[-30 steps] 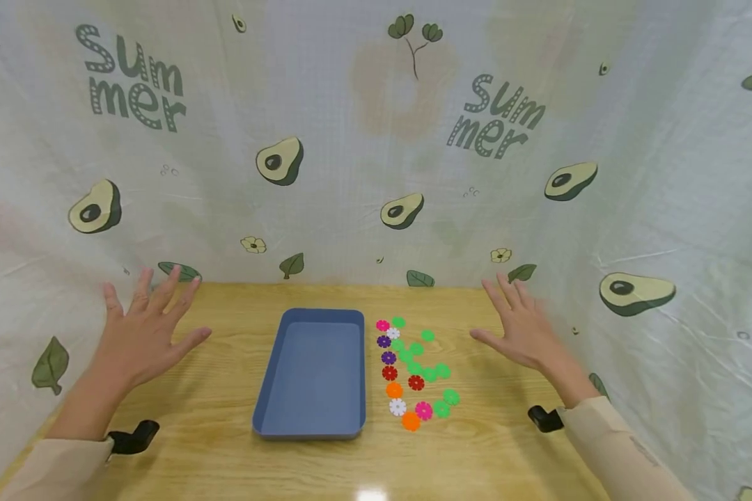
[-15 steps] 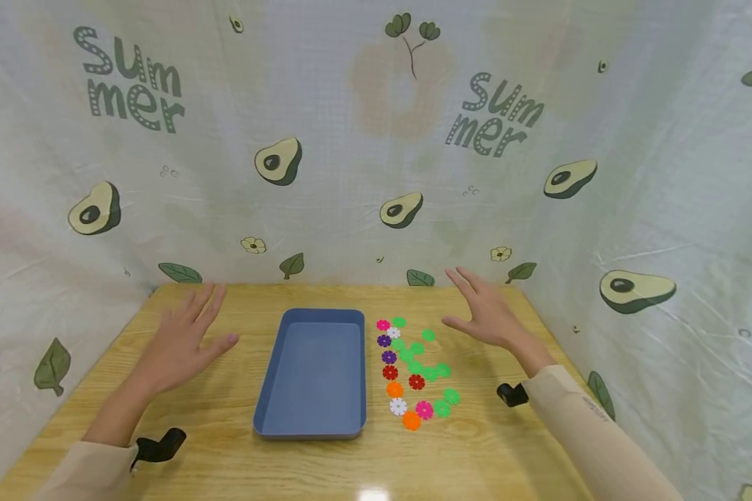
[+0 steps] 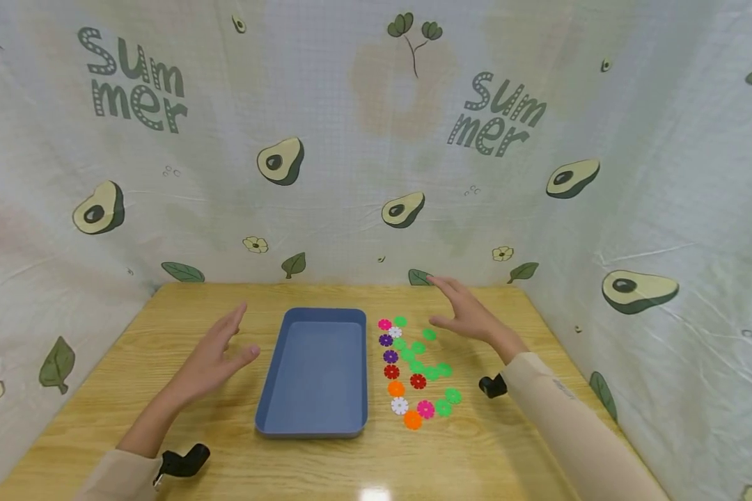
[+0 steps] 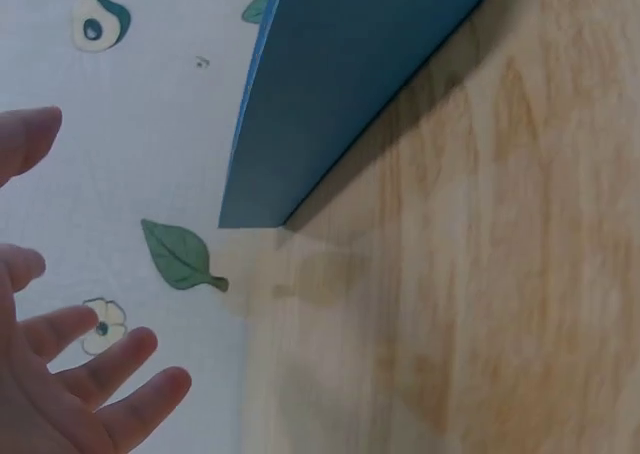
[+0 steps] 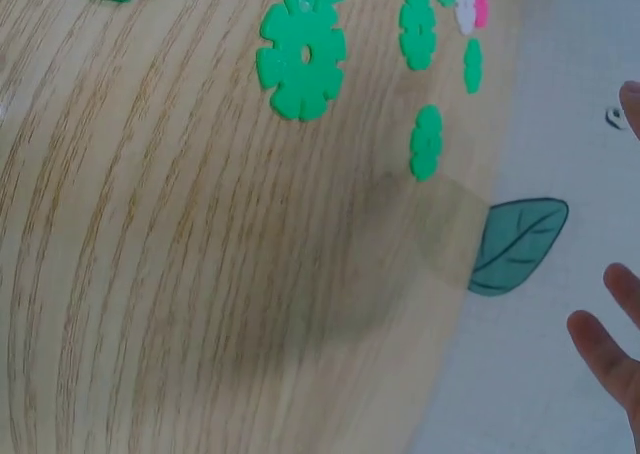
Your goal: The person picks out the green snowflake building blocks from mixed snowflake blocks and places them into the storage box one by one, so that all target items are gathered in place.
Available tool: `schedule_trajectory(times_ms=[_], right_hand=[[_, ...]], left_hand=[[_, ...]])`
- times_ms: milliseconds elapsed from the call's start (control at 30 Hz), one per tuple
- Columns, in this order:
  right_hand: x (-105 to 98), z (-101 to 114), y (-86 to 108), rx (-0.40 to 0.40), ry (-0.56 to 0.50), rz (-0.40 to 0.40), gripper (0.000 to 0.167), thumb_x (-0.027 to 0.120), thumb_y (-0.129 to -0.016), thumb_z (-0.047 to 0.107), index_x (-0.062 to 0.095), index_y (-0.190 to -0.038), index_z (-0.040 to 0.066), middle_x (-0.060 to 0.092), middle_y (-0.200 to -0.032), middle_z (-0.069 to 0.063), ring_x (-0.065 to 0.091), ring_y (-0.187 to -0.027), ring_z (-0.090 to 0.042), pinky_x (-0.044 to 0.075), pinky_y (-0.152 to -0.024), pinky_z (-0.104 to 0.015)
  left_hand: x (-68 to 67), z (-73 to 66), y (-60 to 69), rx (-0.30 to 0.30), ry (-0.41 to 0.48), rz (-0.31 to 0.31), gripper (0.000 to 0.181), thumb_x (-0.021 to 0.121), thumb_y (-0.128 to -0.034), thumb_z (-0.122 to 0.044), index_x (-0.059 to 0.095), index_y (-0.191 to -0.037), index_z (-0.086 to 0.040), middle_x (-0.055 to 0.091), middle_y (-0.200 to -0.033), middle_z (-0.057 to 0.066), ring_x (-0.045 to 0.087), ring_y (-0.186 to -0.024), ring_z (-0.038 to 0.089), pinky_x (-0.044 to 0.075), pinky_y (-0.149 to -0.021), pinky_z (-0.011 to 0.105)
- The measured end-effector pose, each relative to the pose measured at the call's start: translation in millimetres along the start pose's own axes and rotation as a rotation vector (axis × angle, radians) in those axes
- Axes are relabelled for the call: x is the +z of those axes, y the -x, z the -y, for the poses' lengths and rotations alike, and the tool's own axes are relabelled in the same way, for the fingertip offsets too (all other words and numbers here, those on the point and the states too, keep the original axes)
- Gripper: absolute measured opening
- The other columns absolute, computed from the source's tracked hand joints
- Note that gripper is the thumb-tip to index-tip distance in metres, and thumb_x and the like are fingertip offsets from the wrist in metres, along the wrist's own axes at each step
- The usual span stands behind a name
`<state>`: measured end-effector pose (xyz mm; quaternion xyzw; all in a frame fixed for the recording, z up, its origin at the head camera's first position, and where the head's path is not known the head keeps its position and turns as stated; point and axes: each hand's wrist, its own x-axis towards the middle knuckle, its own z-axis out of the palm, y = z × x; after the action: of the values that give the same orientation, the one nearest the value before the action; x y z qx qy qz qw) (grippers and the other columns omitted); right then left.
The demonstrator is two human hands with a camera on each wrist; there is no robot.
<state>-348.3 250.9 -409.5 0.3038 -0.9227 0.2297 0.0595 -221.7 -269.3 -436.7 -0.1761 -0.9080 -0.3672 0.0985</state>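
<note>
A blue-grey rectangular tray (image 3: 313,376) lies on the wooden table, with nothing in it. To its right are several flat notched plastic discs: green (image 3: 453,396), red (image 3: 418,381), orange (image 3: 413,419), purple (image 3: 390,356), pink (image 3: 425,409) and white (image 3: 399,406). My left hand (image 3: 212,358) hovers left of the tray, fingers extended, holding nothing; the tray's side wall (image 4: 340,84) shows beyond it in the left wrist view. Above the table, right of the discs, my right hand (image 3: 470,313) hangs with loose fingers and nothing in them. Green discs (image 5: 302,56) also appear in the right wrist view.
A white cloth (image 3: 351,90) printed with avocados, leaves and lettering hangs behind and beside the wooden table (image 3: 225,459). A black wrist device (image 3: 186,460) sits at the left cuff and another black device (image 3: 492,385) at the right.
Both hands have moved inward: the left one to the right towards the tray, the right one to the left towards the discs. Tray and discs have stayed in place.
</note>
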Motion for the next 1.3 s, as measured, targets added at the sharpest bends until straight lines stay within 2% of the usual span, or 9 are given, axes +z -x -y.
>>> schedule_trajectory(times_ms=[100, 300, 533, 633, 767, 967, 1167, 1300], right_hand=[[7.6, -1.3, -4.0, 0.006, -0.010, 0.022, 0.090, 0.081, -0.098, 0.023, 0.028, -0.169, 0.012, 0.035, -0.166, -0.023, 0.038, -0.150, -0.045, 0.037, -0.118, -0.066], [21.5, -2.8, -13.7, 0.006, -0.020, 0.067, 0.089, 0.080, -0.097, 0.017, 0.028, -0.169, 0.013, 0.041, -0.161, -0.022, 0.050, -0.139, -0.042, 0.045, -0.112, -0.062], [32.9, 0.1, -25.3, -0.009, -0.084, 0.099, 0.082, 0.079, -0.098, 0.010, 0.033, -0.167, 0.008, 0.035, -0.166, -0.024, 0.053, -0.135, -0.050, 0.049, -0.109, -0.061], [38.6, 2.1, -29.6, -0.014, -0.102, 0.124, 0.079, 0.077, -0.099, 0.010, 0.035, -0.166, 0.006, 0.037, -0.164, -0.025, 0.056, -0.132, -0.050, 0.050, -0.108, -0.061], [46.2, 4.3, -34.8, 0.003, -0.109, 0.165, 0.075, 0.075, -0.100, 0.010, 0.037, -0.165, 0.006, 0.041, -0.161, -0.024, 0.058, -0.131, -0.047, 0.052, -0.106, -0.059], [57.1, 4.5, -40.2, 0.013, -0.108, 0.181, 0.068, 0.073, -0.101, 0.007, 0.042, -0.162, 0.004, 0.046, -0.157, -0.025, 0.060, -0.127, -0.044, 0.054, -0.104, -0.056], [63.7, 1.5, -44.4, 0.048, -0.122, 0.219, 0.061, 0.071, -0.102, 0.008, 0.048, -0.159, 0.007, 0.047, -0.159, -0.019, 0.058, -0.131, -0.042, 0.052, -0.109, -0.055], [65.3, -0.4, -46.5, 0.079, -0.111, 0.229, 0.056, 0.071, -0.102, 0.009, 0.054, -0.155, 0.006, 0.054, -0.152, -0.017, 0.059, -0.130, -0.039, 0.052, -0.108, -0.055]], left_hand=[[4.8, -1.9, 1.6, -0.022, 0.056, 0.011, 0.088, 0.067, -0.1069, -0.030, 0.011, -0.173, -0.015, 0.022, -0.170, 0.032, 0.046, -0.140, 0.058, 0.046, -0.105, 0.072], [16.9, -0.1, 4.6, -0.099, 0.189, 0.057, 0.085, 0.070, -0.1056, -0.031, 0.019, -0.172, -0.017, 0.027, -0.169, 0.027, 0.049, -0.142, 0.052, 0.050, -0.107, 0.061], [31.8, -0.1, 4.1, -0.202, 0.339, 0.105, 0.083, 0.069, -0.1060, -0.032, 0.021, -0.172, -0.018, 0.029, -0.170, 0.025, 0.045, -0.146, 0.050, 0.049, -0.108, 0.063], [36.5, -0.8, 5.2, -0.247, 0.388, 0.123, 0.083, 0.069, -0.1059, -0.031, 0.020, -0.172, -0.019, 0.028, -0.170, 0.023, 0.042, -0.148, 0.050, 0.048, -0.110, 0.062], [40.8, 0.9, 6.2, -0.269, 0.428, 0.134, 0.084, 0.070, -0.1053, -0.031, 0.020, -0.171, -0.015, 0.029, -0.169, 0.025, 0.041, -0.148, 0.051, 0.049, -0.110, 0.060], [44.4, 5.0, 8.5, -0.302, 0.485, 0.165, 0.085, 0.071, -0.1051, -0.028, 0.019, -0.171, -0.013, 0.030, -0.168, 0.026, 0.041, -0.149, 0.050, 0.049, -0.112, 0.056], [45.9, 7.1, 10.6, -0.310, 0.480, 0.162, 0.082, 0.070, -0.1053, -0.024, 0.022, -0.171, -0.012, 0.033, -0.166, 0.027, 0.044, -0.147, 0.050, 0.050, -0.111, 0.055], [49.4, 6.3, 9.5, -0.300, 0.474, 0.182, 0.079, 0.069, -0.1061, -0.024, 0.024, -0.170, -0.011, 0.035, -0.165, 0.028, 0.045, -0.146, 0.050, 0.051, -0.110, 0.051]])
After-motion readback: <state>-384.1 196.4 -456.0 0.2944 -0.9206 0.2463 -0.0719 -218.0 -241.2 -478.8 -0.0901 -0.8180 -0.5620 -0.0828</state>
